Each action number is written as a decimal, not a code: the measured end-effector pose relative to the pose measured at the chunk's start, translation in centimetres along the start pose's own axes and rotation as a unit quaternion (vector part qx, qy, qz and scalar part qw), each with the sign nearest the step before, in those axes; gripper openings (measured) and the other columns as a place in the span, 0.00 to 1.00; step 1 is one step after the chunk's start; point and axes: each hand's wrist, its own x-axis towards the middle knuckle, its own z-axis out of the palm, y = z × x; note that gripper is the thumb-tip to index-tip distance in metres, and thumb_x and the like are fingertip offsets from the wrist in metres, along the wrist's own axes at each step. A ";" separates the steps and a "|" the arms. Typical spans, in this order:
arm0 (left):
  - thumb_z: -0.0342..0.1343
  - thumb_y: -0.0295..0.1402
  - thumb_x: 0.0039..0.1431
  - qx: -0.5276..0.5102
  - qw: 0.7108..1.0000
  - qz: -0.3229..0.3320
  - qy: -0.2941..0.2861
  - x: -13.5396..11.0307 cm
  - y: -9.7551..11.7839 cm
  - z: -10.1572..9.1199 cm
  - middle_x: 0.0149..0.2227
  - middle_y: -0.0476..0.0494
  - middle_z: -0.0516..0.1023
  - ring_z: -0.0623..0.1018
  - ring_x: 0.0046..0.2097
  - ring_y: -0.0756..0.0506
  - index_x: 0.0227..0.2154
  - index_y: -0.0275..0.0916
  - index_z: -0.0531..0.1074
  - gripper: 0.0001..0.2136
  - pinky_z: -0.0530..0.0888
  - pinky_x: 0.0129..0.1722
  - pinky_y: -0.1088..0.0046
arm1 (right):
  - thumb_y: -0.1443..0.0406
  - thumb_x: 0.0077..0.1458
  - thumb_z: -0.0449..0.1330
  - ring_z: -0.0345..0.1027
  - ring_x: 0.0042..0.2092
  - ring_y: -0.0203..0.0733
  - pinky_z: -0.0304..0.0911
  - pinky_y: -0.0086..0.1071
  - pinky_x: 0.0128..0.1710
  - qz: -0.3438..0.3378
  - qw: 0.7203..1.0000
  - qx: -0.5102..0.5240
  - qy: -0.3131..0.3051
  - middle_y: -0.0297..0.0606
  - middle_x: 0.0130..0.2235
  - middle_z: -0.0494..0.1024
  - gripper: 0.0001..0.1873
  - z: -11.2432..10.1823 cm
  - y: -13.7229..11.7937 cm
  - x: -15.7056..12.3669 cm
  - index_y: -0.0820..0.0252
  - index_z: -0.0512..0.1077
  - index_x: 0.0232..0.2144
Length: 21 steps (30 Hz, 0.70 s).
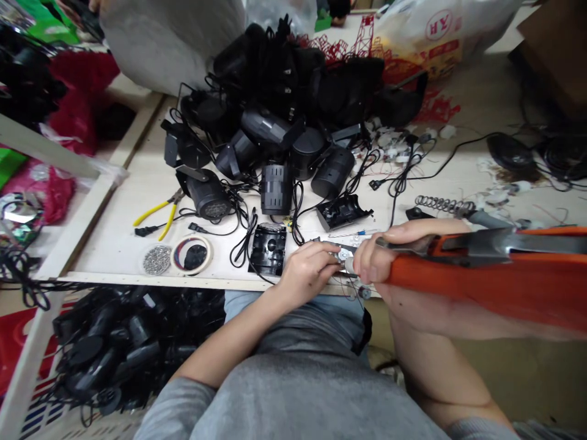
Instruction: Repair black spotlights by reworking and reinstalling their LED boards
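My right hand [373,253] is wrapped round the front of an orange power screwdriver [458,275] with a metal lever along its top. The tool lies sideways, its tip pointing left. My left hand [309,269] is closed, with its fingertips pinched together at that tip; whatever they hold is mostly hidden. Beside the fingertips, a small plate with a pale disc [343,253] shows between the hands. Just left of my left hand sits an open black housing half [268,250]. Another black housing half [343,212] lies behind the hands.
Black cylindrical lamp housings [277,186] with cords are heaped across the table [114,244]. Yellow-handled pliers [158,217], a tape roll [208,253] and a dish of screws [156,260] lie left. A coil spring [444,205] is at right. More housings [123,348] fill a crate below.
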 end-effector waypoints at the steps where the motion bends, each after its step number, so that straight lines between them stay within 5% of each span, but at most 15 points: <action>1: 0.55 0.28 0.67 -0.002 1.000 -0.015 -0.005 0.0 -0.1 0.0 0.43 0.40 0.83 0.83 0.44 0.46 0.36 0.38 0.76 0.05 0.80 0.46 0.68 | 0.42 0.60 0.56 0.70 0.26 0.47 0.67 0.44 0.27 -0.009 1.000 -0.012 0.003 0.40 0.26 0.77 0.26 0.1 0.3 0.2 0.53 0.79 0.44; 6: 0.65 0.31 0.59 -0.003 0.996 -0.082 -0.045 0.2 -0.6 0.5 0.49 0.37 0.81 0.80 0.51 0.41 0.50 0.36 0.72 0.17 0.77 0.52 0.61 | 0.30 0.50 0.52 0.66 0.23 0.45 0.65 0.41 0.21 -0.059 0.998 -0.028 0.018 0.37 0.24 0.74 0.39 -0.3 2.4 1.5 0.52 0.79 0.42; 16: 0.65 0.29 0.59 0.010 0.994 -0.083 -0.067 0.4 -1.0 1.0 0.43 0.41 0.81 0.79 0.47 0.41 0.42 0.38 0.73 0.10 0.76 0.48 0.62 | 0.25 0.47 0.44 0.65 0.21 0.46 0.67 0.44 0.22 -0.055 0.998 -0.014 0.023 0.38 0.24 0.73 0.48 -1.0 4.3 2.1 0.54 0.78 0.41; 21: 0.65 0.29 0.59 0.002 0.996 -0.070 -0.047 0.3 -1.2 1.2 0.41 0.41 0.80 0.78 0.46 0.41 0.40 0.39 0.72 0.09 0.75 0.46 0.63 | 0.26 0.44 0.52 0.63 0.20 0.44 0.63 0.41 0.18 -0.035 0.998 -0.036 0.022 0.36 0.22 0.73 0.42 -0.7 4.2 2.4 0.51 0.78 0.37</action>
